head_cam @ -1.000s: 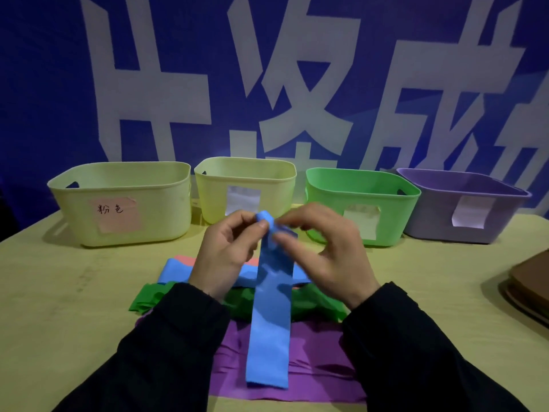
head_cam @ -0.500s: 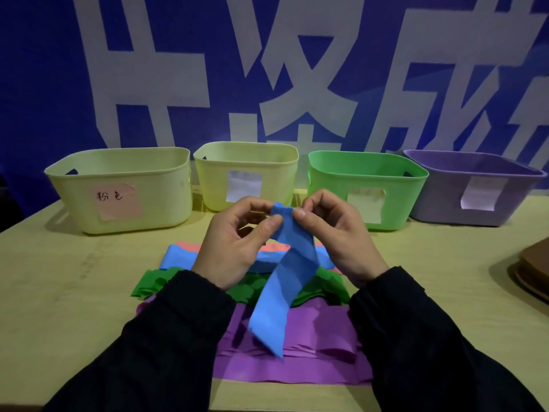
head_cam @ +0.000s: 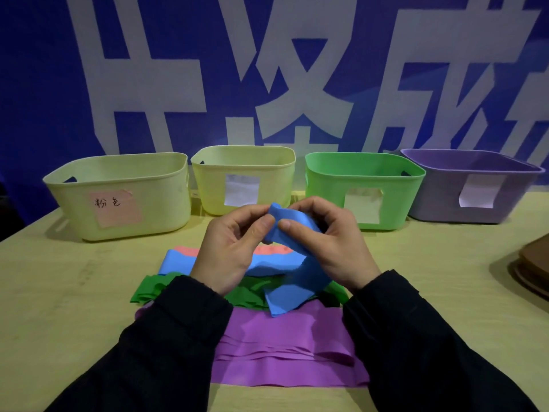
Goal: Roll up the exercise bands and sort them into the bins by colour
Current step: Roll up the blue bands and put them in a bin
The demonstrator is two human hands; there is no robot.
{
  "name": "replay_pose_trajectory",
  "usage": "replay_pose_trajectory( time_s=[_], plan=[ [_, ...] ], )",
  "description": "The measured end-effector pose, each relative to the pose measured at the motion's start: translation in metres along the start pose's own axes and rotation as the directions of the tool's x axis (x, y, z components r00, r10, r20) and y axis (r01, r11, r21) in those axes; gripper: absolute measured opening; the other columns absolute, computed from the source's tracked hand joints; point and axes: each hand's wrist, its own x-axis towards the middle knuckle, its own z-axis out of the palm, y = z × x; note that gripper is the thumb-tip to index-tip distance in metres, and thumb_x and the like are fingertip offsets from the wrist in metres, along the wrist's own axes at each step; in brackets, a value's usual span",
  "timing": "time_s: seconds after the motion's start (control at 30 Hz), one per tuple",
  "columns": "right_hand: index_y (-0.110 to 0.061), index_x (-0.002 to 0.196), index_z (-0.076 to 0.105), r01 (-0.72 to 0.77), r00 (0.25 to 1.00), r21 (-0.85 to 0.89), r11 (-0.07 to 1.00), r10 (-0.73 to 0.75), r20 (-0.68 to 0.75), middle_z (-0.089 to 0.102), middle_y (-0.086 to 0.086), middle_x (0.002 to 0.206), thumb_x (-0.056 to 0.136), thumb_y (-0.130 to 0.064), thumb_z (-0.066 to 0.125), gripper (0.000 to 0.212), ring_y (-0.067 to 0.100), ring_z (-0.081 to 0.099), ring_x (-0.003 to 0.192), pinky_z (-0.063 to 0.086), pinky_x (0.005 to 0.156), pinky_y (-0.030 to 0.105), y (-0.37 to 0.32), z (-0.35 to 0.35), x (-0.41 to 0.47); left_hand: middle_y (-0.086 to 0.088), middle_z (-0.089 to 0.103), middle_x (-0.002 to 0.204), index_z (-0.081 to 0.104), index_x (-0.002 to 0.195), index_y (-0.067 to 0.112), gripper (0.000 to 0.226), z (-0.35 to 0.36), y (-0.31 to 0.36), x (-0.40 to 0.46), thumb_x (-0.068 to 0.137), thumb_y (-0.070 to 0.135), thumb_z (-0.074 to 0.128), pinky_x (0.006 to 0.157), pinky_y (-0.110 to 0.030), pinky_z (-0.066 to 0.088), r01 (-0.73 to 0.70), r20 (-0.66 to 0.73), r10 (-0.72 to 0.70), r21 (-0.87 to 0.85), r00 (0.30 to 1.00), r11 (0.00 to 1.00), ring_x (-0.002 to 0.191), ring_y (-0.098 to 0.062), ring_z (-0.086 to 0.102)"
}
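Note:
Both hands hold a blue exercise band (head_cam: 292, 278) above the pile at the table's middle. My left hand (head_cam: 230, 248) pinches its rolled top end with thumb and fingers. My right hand (head_cam: 329, 242) grips the same end from the right. The loose tail hangs down over the pile. Under the hands lie a pink band (head_cam: 185, 251), another blue band (head_cam: 175, 261), green bands (head_cam: 148, 288) and purple bands (head_cam: 282, 346). Along the back stand a pale yellow bin with a pink label (head_cam: 118, 171), a second pale yellow bin (head_cam: 243, 159), a green bin (head_cam: 365, 166) and a purple bin (head_cam: 472, 163).
The table (head_cam: 59, 307) is pale yellow-green wood. A brown stacked object (head_cam: 531, 269) sits at its right edge. A blue banner with large white characters (head_cam: 297, 69) hangs behind the bins.
The blue band's hanging tail has grown shorter as its top end was rolled between both hands. The tail swung from straight down to slanting right.

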Motion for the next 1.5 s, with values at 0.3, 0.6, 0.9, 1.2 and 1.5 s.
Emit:
replay_pose_trajectory(
  time_s=[0.3, 0.6, 0.9, 1.2, 1.5],
  plan=[
    [-0.020, 0.082, 0.077, -0.099, 0.995, 0.098, 0.990, 0.099, 0.007, 0.070, -0.008, 0.074, 0.078, -0.020, 0.082, 0.007, 0.005, 0.060, 0.071, 0.047, 0.068, 0.019, -0.010, -0.005, 0.004, 0.013, 0.070, 0.081, 0.058, 0.095, 0.015, 0.013, 0.003, 0.000, 0.001, 0.085, 0.012, 0.064, 0.075, -0.015, 0.049, -0.027, -0.046, 0.024, -0.058, 0.999, 0.998, 0.079, -0.001, 0.063],
    [-0.013, 0.079, 0.078, -0.095, 0.995, 0.101, 0.990, 0.095, 0.000, 0.062, -0.006, 0.074, 0.075, -0.020, 0.080, 0.008, 0.005, 0.057, 0.070, 0.042, 0.069, 0.015, -0.009, -0.008, 0.005, 0.015, 0.072, 0.083, 0.061, 0.098, 0.016, 0.021, 0.001, 0.005, 0.001, 0.082, 0.013, 0.073, 0.075, -0.015, 0.050, -0.047, -0.105, 0.039, -0.080, 0.994, 0.996, 0.080, 0.000, 0.065],
    [-0.019, 0.090, 0.077, -0.054, 0.999, 0.081, 0.995, 0.054, 0.007, 0.076, -0.010, 0.084, 0.081, -0.021, 0.074, 0.010, 0.000, 0.064, 0.079, 0.049, 0.074, 0.017, -0.008, -0.004, 0.002, 0.008, 0.072, 0.097, 0.079, 0.093, 0.032, 0.017, -0.004, 0.003, 0.002, 0.083, 0.021, 0.072, 0.077, -0.020, 0.051, -0.085, -0.080, 0.086, 0.016, 0.993, 0.996, 0.092, -0.008, 0.067],
    [-0.026, 0.085, 0.073, -0.005, 1.000, 0.006, 1.000, 0.005, -0.007, 0.069, -0.017, 0.072, 0.084, -0.006, 0.078, 0.020, -0.004, 0.058, 0.068, 0.047, 0.068, 0.015, -0.012, 0.004, -0.001, 0.015, 0.074, 0.085, 0.069, 0.101, 0.023, 0.013, 0.001, -0.003, 0.003, 0.093, 0.013, 0.065, 0.069, -0.018, 0.053, 0.000, -0.075, 0.001, 0.019, 0.997, 1.000, 0.077, -0.001, 0.065],
    [-0.016, 0.083, 0.076, -0.085, 0.996, 0.060, 0.995, 0.085, -0.002, 0.068, -0.010, 0.072, 0.087, -0.010, 0.076, 0.007, 0.004, 0.057, 0.069, 0.045, 0.067, 0.020, -0.001, 0.000, 0.002, 0.013, 0.074, 0.081, 0.068, 0.098, 0.016, 0.022, 0.000, -0.003, 0.002, 0.088, -0.003, 0.068, 0.066, -0.021, 0.054, 0.041, -0.071, -0.042, -0.009, 0.997, 0.999, 0.074, -0.004, 0.067]
  ],
)
